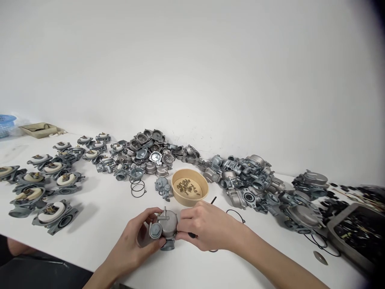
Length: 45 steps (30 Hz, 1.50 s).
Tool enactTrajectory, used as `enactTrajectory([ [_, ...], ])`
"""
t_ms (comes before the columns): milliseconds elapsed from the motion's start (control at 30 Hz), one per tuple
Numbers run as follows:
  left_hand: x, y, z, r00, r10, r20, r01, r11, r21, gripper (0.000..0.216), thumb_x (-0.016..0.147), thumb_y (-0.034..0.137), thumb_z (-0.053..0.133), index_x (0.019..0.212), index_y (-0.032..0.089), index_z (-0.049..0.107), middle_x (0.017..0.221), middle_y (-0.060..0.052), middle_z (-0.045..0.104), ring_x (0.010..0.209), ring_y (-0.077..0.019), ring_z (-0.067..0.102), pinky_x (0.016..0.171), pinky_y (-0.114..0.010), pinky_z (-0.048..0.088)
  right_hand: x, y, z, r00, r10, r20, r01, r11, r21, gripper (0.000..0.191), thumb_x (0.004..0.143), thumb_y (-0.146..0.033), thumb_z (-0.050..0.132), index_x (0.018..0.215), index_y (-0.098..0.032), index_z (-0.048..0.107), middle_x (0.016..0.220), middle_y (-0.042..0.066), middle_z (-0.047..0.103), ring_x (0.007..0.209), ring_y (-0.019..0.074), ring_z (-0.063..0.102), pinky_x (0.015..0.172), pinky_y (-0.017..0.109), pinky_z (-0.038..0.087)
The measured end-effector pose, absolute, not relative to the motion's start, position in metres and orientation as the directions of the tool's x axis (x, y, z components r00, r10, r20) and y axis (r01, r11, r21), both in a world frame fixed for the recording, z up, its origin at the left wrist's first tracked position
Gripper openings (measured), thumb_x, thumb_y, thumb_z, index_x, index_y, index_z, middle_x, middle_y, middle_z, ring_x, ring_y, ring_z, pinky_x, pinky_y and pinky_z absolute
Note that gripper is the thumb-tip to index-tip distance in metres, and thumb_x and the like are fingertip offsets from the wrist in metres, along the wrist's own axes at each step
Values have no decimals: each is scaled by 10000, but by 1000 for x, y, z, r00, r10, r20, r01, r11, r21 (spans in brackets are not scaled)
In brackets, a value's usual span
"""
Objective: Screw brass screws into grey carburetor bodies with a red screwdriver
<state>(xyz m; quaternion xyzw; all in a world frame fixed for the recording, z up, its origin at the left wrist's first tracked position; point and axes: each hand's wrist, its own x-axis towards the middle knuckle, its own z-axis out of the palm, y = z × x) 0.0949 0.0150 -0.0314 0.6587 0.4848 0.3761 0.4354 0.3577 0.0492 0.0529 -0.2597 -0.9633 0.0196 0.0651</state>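
My left hand [136, 241] and my right hand [204, 226] both grip one grey metal carburetor [165, 229] just above the white table [99, 216], near its front edge. The left hand cups its left side, the right hand pinches its right side. Under the right palm a dark tool handle [191, 235] shows partly, and a black tip [213, 200] sticks out behind the hand. Just behind the hands stands a tan round bowl [190, 186] with several small screws in it. A loose carburetor part [163, 187] lies left of the bowl.
Rows of carburetor bodies with white floats [45, 180] fill the left. A pile of metal covers [150, 154] and a pile of carburetor bodies [255, 180] line the wall. Black O-rings [137, 186] lie mid-table. A dark tray [357, 233] sits at right, a beige tray [39, 129] far left.
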Motion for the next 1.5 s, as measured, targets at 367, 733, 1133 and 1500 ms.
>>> enactTrajectory([
  [367,92,19,-33,310,943,120,323,-223,920,500,911,329,796,1380,300,624,1566,-71,575,1135,-269,676,999,-375,528,361,51,57,-847,525,90,523,851,-45,282,1075,-414,695,913,-196,770,814,-2,736,656,137,584,590,308,247],
  [733,99,22,-29,303,942,146,251,-227,941,443,852,236,808,1255,256,623,1267,-34,726,1075,-222,754,965,-312,585,363,52,58,-871,461,168,406,870,-280,176,962,-132,655,932,-209,810,864,-10,783,658,126,601,571,292,337],
  [1133,97,23,-32,271,948,165,306,-248,919,484,846,251,818,1279,265,602,1249,-71,768,1214,-273,744,955,-319,622,407,46,118,-687,615,387,535,789,-303,303,1109,-165,527,1387,-278,573,1181,44,779,963,190,750,793,312,590],
  [1500,90,21,-45,304,939,163,324,-263,909,520,819,248,862,1302,283,674,1371,-68,708,1246,-294,715,1016,-350,620,386,40,108,-378,493,784,129,866,-483,239,1056,-188,723,1272,-275,670,1086,45,792,824,162,815,679,262,690],
])
